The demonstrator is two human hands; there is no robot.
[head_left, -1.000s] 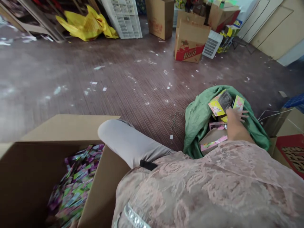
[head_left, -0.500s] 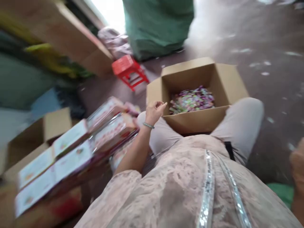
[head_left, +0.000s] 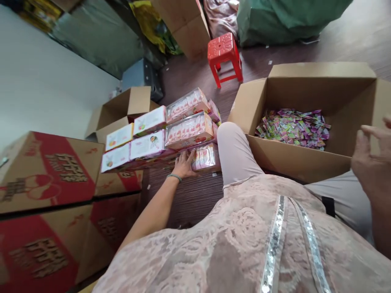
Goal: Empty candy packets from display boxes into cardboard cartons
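My left hand (head_left: 185, 165) reaches down beside the stacked packs, its fingers spread against the side of the stack. Close to its fingertips lies a low clear-topped pack (head_left: 205, 158), next to my knee. Above it, another clear-topped pack (head_left: 189, 132) with pink contents sits on the stack. My right hand (head_left: 371, 150) is at the right edge, over the near right side of a large open cardboard box (head_left: 299, 156); its fingers are loosely apart, and no object shows in them. Inside that box lies a heap of small purple and green sachets (head_left: 296, 128).
White-topped packs (head_left: 148, 144) extend the stack leftward, with an open carton (head_left: 116, 110) behind. Red-printed cartons (head_left: 51, 175) are piled at the left. A red plastic stool (head_left: 224, 53) stands on the floor ahead, near a green covered bulk (head_left: 287, 20).
The view has swung left. My left hand has moved from the cardboard box's near left corner down to the stacked packs. My right hand has come further into view beside the box.
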